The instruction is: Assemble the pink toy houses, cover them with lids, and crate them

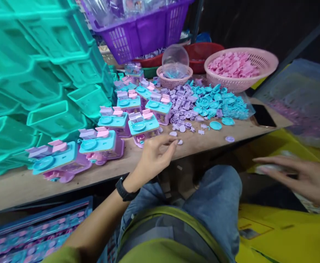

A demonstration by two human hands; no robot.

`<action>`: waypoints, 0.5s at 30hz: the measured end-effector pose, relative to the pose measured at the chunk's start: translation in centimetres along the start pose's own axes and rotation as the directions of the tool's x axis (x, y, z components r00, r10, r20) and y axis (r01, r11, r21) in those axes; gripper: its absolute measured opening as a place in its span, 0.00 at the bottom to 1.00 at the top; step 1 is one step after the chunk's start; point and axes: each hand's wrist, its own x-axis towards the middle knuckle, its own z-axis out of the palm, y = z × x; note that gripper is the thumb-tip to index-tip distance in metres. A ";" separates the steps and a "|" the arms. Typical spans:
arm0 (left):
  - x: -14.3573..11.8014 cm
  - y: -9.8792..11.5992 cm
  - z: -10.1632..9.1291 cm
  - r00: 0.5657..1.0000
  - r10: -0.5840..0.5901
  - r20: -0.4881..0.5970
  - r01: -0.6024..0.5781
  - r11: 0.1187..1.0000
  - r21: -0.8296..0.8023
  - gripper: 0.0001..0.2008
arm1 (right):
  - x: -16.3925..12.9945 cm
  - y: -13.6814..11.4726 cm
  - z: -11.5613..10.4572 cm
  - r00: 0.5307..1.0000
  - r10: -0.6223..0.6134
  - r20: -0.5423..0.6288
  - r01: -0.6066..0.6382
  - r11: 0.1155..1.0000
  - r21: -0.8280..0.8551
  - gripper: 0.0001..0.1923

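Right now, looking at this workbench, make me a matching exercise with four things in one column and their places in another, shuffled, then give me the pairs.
Things:
1. purple basket
2. pink basket of pink pieces
3. phone
4. left hand

Places:
A. lying flat near the right end of the wooden bench
B. at the bench's front edge, just in front of the teal-and-purple toy stoves
C. up at the back, above the red bowl
D. behind the heap of teal discs

Pairs: 1-C, 2-D, 3-A, 4-B
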 end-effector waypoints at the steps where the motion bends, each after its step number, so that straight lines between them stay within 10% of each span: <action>1: -0.9 -0.7 -0.4 0.999 0.034 -0.029 -0.033 0.999 0.013 0.07 | 1.4 -1.0 0.7 0.993 -0.069 0.099 0.066 0.997 0.035 0.27; 5: -3.7 -2.5 -1.2 0.990 0.111 -0.087 -0.104 0.991 0.086 0.06 | 4.4 -5.4 4.8 0.932 -0.265 0.248 0.233 0.961 0.150 0.21; 15: -5.7 -5.4 -2.1 0.983 0.173 -0.053 -0.166 0.979 0.121 0.12 | 7.2 -11.4 9.2 0.951 -0.309 0.022 0.305 0.946 0.106 0.17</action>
